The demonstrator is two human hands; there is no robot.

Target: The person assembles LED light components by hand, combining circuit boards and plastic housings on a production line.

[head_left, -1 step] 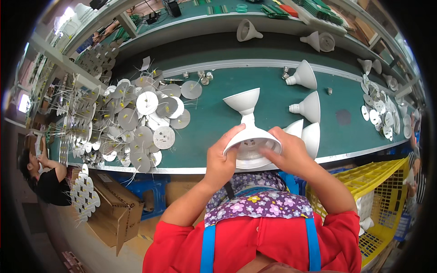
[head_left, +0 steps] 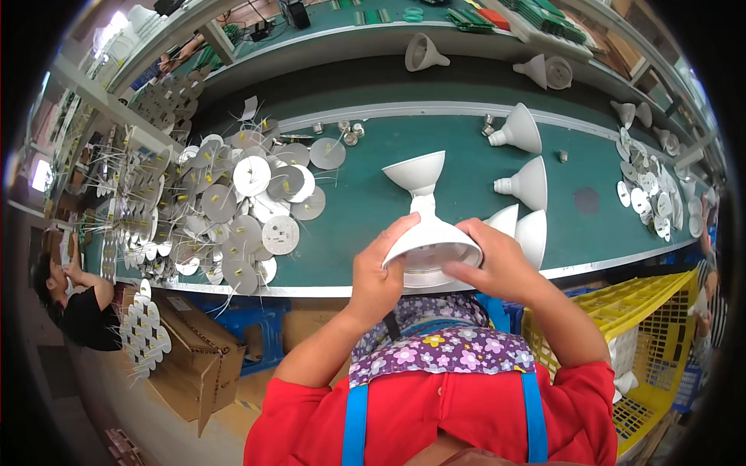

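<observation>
Both my hands hold a white cone-shaped lamp housing [head_left: 430, 234] at the table's near edge, its wide rim tilted toward me. My left hand [head_left: 378, 268] is wrapped around the left side of the rim. On the other side, my right hand [head_left: 496, 260] grips the rim with its thumb at the opening. Part of a round board shows inside the opening. Just beyond lies another white lamp housing [head_left: 417, 172], its narrow neck toward the held one. More white housings [head_left: 522, 185] rest to the right of my hands.
Round grey-white boards with wires [head_left: 233, 198] are heaped at the left, more discs [head_left: 649, 190] at the right. Small metal caps [head_left: 351, 132] sit at the back. A yellow crate [head_left: 645, 334] stands lower right, a cardboard box [head_left: 194, 349] lower left. Another person [head_left: 81, 295] is at the far left.
The held housing has tipped slightly, so less of its inside shows. My right thumb has shifted a little at the rim.
</observation>
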